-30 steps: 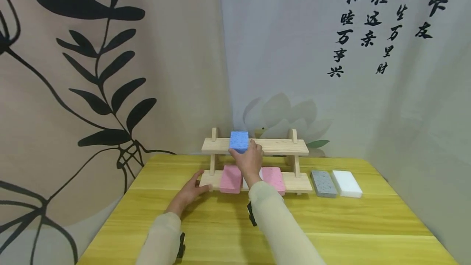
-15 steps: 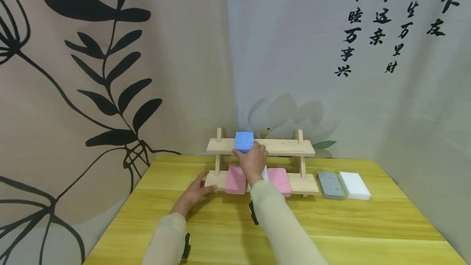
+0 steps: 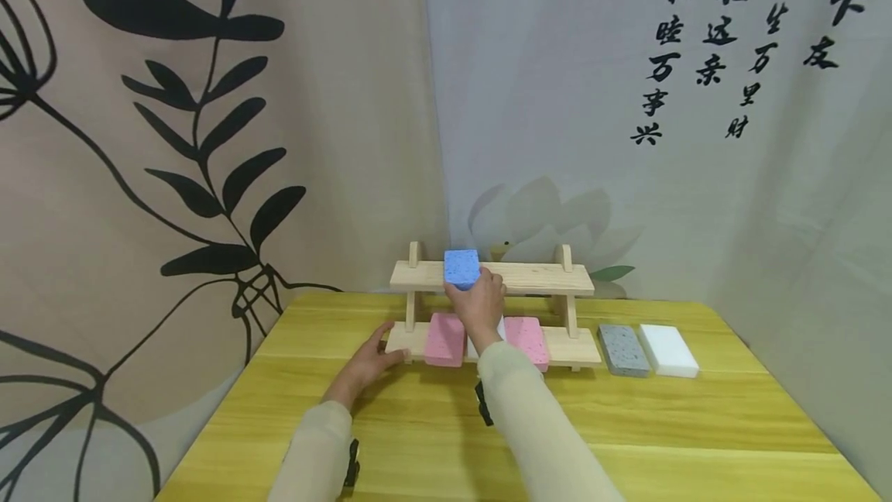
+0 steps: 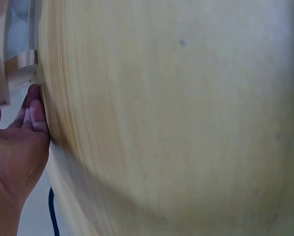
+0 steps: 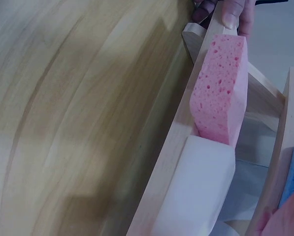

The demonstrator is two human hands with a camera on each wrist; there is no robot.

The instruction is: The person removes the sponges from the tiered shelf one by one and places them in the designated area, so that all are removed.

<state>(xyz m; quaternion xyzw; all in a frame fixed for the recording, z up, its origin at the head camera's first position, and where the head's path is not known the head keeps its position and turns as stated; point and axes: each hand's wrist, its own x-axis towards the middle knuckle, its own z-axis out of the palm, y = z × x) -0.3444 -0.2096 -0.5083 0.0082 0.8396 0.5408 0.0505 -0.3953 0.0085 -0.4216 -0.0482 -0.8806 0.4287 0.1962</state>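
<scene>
A two-tier wooden rack (image 3: 536, 277) stands at the back of the table. My right hand (image 3: 479, 304) holds a blue sponge (image 3: 461, 268) at the front of the upper shelf, left of its middle. At the left end of the lower shelf, my left hand (image 3: 369, 362) grips the board, its thumb (image 5: 231, 14) lying on top. On that lower shelf a pink sponge (image 3: 444, 339), a white sponge (image 5: 196, 189) and a second pink sponge (image 3: 527, 341) stand in a row. The white one is mostly hidden behind my right hand in the head view.
Right of the rack, a grey sponge (image 3: 623, 350) and a white sponge (image 3: 669, 350) lie side by side on the yellow wooden table (image 3: 418, 440). Behind the table hangs a printed cloth (image 3: 348, 138) with leaves and writing.
The head view has shifted slightly, carrying everything a little to the right in the picture. Both hands and the blue sponge keep their places at the rack.
</scene>
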